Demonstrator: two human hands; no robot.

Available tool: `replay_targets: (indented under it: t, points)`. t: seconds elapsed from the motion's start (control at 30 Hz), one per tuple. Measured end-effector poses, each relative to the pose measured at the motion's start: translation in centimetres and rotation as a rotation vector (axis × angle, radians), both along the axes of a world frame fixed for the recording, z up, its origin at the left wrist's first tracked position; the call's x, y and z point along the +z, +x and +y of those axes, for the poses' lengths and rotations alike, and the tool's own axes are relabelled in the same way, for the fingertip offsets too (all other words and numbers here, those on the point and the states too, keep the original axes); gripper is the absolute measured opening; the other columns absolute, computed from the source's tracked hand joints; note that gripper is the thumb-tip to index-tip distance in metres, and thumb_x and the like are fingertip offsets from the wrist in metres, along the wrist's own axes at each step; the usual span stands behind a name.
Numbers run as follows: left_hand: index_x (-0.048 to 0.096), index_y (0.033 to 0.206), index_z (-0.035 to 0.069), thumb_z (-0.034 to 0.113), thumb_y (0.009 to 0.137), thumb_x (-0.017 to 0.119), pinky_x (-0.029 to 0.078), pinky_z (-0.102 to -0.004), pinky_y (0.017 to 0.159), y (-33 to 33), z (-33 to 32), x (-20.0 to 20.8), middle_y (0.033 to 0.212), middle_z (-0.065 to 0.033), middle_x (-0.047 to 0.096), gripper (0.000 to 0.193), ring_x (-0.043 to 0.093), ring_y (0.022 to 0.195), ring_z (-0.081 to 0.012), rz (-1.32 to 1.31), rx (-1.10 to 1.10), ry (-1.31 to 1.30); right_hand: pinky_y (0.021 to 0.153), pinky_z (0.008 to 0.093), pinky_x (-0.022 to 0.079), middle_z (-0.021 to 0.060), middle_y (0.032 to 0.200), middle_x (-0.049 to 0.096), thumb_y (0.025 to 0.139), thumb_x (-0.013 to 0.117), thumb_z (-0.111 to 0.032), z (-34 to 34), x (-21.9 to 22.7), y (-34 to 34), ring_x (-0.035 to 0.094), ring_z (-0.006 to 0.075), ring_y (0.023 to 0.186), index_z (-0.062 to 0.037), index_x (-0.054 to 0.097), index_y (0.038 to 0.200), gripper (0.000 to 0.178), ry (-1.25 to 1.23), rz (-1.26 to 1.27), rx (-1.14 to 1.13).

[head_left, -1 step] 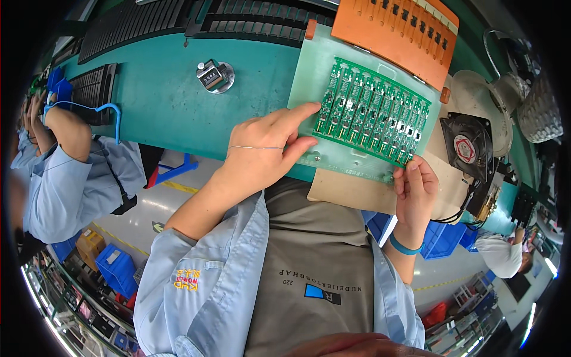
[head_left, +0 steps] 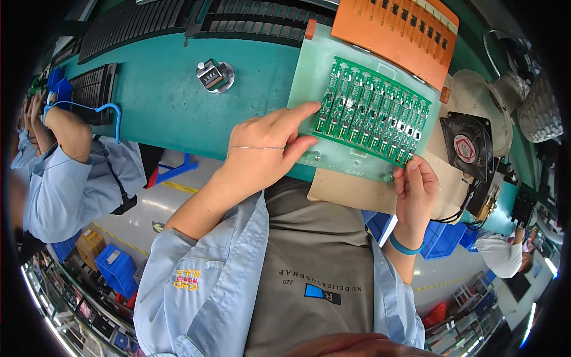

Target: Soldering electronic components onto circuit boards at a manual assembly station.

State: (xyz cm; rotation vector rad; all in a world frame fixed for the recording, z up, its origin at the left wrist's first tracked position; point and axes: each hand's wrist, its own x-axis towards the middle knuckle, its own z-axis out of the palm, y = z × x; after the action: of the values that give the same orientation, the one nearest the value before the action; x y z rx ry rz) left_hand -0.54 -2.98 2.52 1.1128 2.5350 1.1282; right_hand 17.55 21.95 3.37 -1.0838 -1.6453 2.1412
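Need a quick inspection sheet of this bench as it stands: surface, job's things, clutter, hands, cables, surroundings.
Surface: teal bench, with a tan pad at its near edge.
Job's things: green circuit board panel lying on a pale carrier plate.
Clutter: metal tally counter; orange slotted fixture; black trays; small fan.
Hands: left hand fingertips on the panel's left edge; right hand pinching the plate's near right corner.
Cables: blue cord; black leads under the fan.
Surroundings: co-worker's sleeve; blue bins below.
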Motion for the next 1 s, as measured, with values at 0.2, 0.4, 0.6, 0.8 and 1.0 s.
replay_targets:
  t: [0.2,0.4,0.6,0.8,1.0]
  points:
    - [0.066,0.126,0.014,0.011,0.080,0.077,0.047,-0.0335,0.056,-0.1,0.4,0.2,0.080,-0.0007,0.067,0.048,0.058,0.058,-0.0203,0.099,0.001,-0.018,0.051,0.0163,0.035,0.0086,0.083,0.068,0.103,0.058,-0.008,-0.4,0.4,-0.3,0.049,0.0071,0.060,0.0026,0.067,0.117,0.020,0.082,-0.008,-0.011]
    - [0.066,0.124,0.014,0.011,0.080,0.077,0.048,-0.0340,0.056,-0.1,0.4,0.3,0.080,-0.0008,0.067,0.045,0.058,0.058,-0.0213,0.113,-0.007,-0.028,0.053,0.0162,0.036,0.0091,0.086,0.069,0.103,0.058,-0.007,-0.4,0.3,-0.2,0.050,0.0076,0.063,0.0028,0.067,0.120,0.022,0.092,-0.001,-0.001]
    - [0.066,0.123,0.015,0.011,0.083,0.075,0.048,-0.0336,0.055,-0.1,0.6,0.2,0.082,0.0000,0.067,0.042,0.059,0.058,-0.0213,0.136,-0.002,-0.021,0.057,0.0173,0.041,0.0095,0.088,0.070,0.102,0.059,-0.005,-0.8,0.6,-0.6,0.054,0.0094,0.067,0.0053,0.066,0.121,0.024,0.159,-0.023,-0.017]
    - [0.067,0.123,0.017,0.011,0.086,0.073,0.048,-0.0329,0.055,-0.4,0.7,-0.4,0.084,0.0009,0.066,0.038,0.059,0.058,-0.0214,0.144,0.020,-0.027,0.060,0.0200,0.045,0.0083,0.091,0.071,0.099,0.063,-0.002,-1.2,0.5,-0.8,0.058,0.0107,0.071,0.0063,0.068,0.118,0.022,0.495,-0.109,0.071]
    - [0.067,0.122,0.018,0.013,0.086,0.073,0.049,-0.0327,0.055,-0.4,0.8,-0.2,0.085,0.0011,0.066,0.036,0.059,0.058,-0.0218,0.147,0.027,-0.027,0.062,0.0209,0.048,0.0074,0.091,0.071,0.095,0.068,0.000,-1.3,0.4,-0.8,0.059,0.0104,0.072,0.0050,0.070,0.114,0.020,0.788,-0.209,0.119]
